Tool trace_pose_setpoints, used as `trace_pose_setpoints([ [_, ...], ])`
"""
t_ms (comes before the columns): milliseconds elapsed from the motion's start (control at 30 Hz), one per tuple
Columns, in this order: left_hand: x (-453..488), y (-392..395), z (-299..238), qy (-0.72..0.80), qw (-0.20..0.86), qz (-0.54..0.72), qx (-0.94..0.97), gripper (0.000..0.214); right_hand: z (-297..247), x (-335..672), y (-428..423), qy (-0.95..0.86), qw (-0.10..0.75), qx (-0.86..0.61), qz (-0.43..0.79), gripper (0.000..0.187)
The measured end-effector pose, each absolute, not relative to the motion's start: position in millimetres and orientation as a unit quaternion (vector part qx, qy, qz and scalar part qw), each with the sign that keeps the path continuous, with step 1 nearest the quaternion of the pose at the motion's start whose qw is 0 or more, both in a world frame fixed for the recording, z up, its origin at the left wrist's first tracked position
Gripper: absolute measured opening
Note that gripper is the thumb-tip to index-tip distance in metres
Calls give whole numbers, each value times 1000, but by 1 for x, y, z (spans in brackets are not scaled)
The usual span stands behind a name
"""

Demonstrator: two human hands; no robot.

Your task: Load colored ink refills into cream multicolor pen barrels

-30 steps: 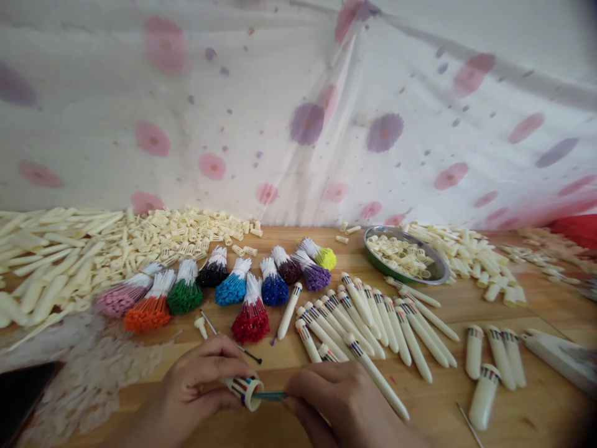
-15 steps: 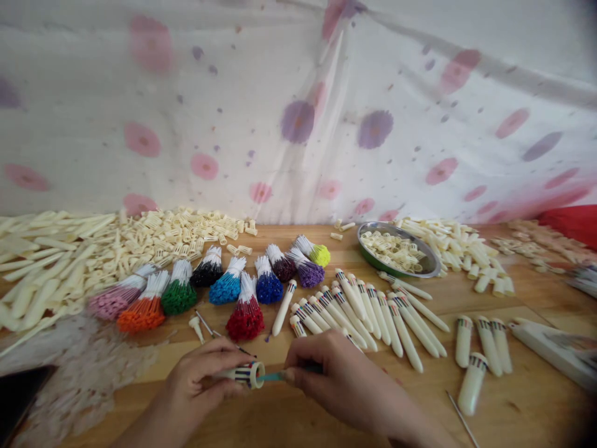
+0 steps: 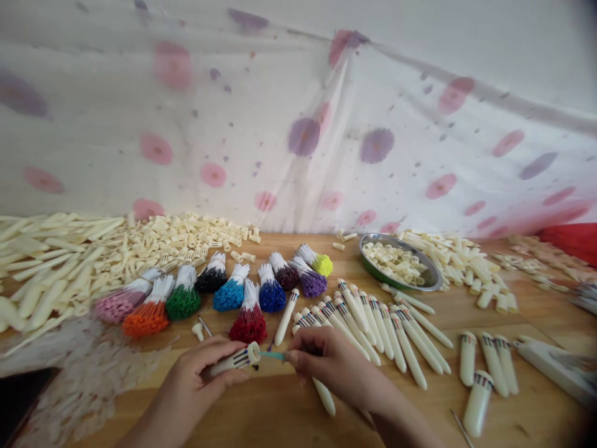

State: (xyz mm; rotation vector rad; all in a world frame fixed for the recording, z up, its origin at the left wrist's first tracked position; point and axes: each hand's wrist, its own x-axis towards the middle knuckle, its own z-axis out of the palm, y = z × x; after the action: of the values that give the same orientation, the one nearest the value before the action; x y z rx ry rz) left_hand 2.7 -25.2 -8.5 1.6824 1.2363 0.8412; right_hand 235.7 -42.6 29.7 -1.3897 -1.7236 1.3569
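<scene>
My left hand is closed around a cream multicolor pen barrel with dark and coloured slots near its open end, which points right. A small black tip shows just below that end. My right hand pinches a thin teal stick, whose far end reaches the barrel's opening; how deep it goes I cannot tell. Under my right hand lies a cream pen, partly hidden. Beyond the hands stand bundles of coloured refill-like sticks, among them a red bundle and a blue bundle.
A fan of multicolor pens lies right of centre. Behind it sits a metal bowl of small cream parts. Piles of cream parts line the back left. Several thick pens, a white tool and a thin metal rod are at right.
The barrel's open end has tilted upward, and my right hand with the teal stick has risen slightly. The whole view has shifted a little, and more of the pen under my right hand shows.
</scene>
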Motion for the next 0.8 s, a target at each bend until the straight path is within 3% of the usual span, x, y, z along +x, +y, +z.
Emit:
trace_pose_setpoints([
  [167, 1, -23, -1, 476, 494, 398, 609, 14, 17, 229, -43, -669, 279, -570, 386, 20],
  [367, -4, -22, -2, 381, 526, 456, 609, 16, -19, 197, -53, -773, 62, -614, 144, 3],
  [600, -6, -21, -5, 332, 534, 479, 612, 17, -21, 191, -51, -766, -90, -628, 100, 16],
  [700, -8, -19, -3, 349, 500, 474, 635, 18, -16, 194, -49, -764, -99, -631, 91, 20],
  [800, -18, -12, 4, 375, 427, 472, 674, 14, -20, 200, -46, -769, -49, -633, 71, 14],
])
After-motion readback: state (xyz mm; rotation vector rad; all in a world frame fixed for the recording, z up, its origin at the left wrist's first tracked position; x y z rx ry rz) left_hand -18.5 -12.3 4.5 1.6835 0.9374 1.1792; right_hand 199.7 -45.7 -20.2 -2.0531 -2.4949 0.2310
